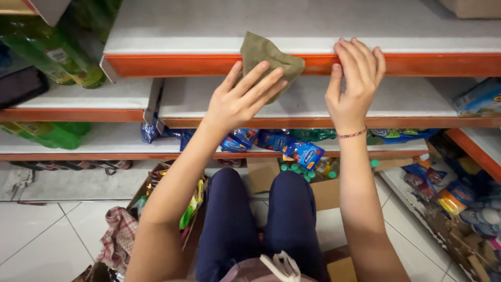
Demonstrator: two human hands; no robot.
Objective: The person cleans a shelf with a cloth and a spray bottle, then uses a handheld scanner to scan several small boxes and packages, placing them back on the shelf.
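My left hand (240, 96) presses an olive-green cloth (263, 55) against the orange front edge of a white shelf (292, 26). The fingers lie spread over the cloth. My right hand (355, 83) rests on the same shelf edge a little to the right, fingers curled over the orange strip (443, 63), holding nothing loose. A thin bracelet circles the right wrist. My knees in dark blue trousers (261, 219) show below.
A lower white shelf (104, 94) sits beneath. Green bottles (62, 47) stand at the left. Blue snack packets (302, 151) lie on a lower shelf. Cardboard boxes (323, 190) with goods and a checked cloth (117, 235) sit on the tiled floor.
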